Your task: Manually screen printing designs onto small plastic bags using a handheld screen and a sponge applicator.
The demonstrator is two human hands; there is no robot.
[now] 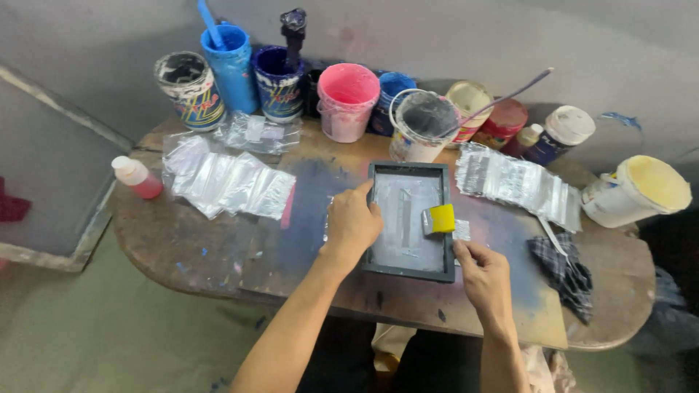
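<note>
A small dark-framed printing screen lies flat on the wooden table, its mesh smeared with grey-white ink. My left hand presses on the frame's left edge, fingers curled over it. A yellow squeegee rests on the mesh near the right edge. My right hand sits at the frame's lower right corner, fingertips pinching a small clear plastic piece sticking out from under the frame.
Several paint tubs stand along the back: a blue one, a pink one, a white bucket. Clear plastic packets lie at the left and right. A checked cloth and a red bottle lie nearby.
</note>
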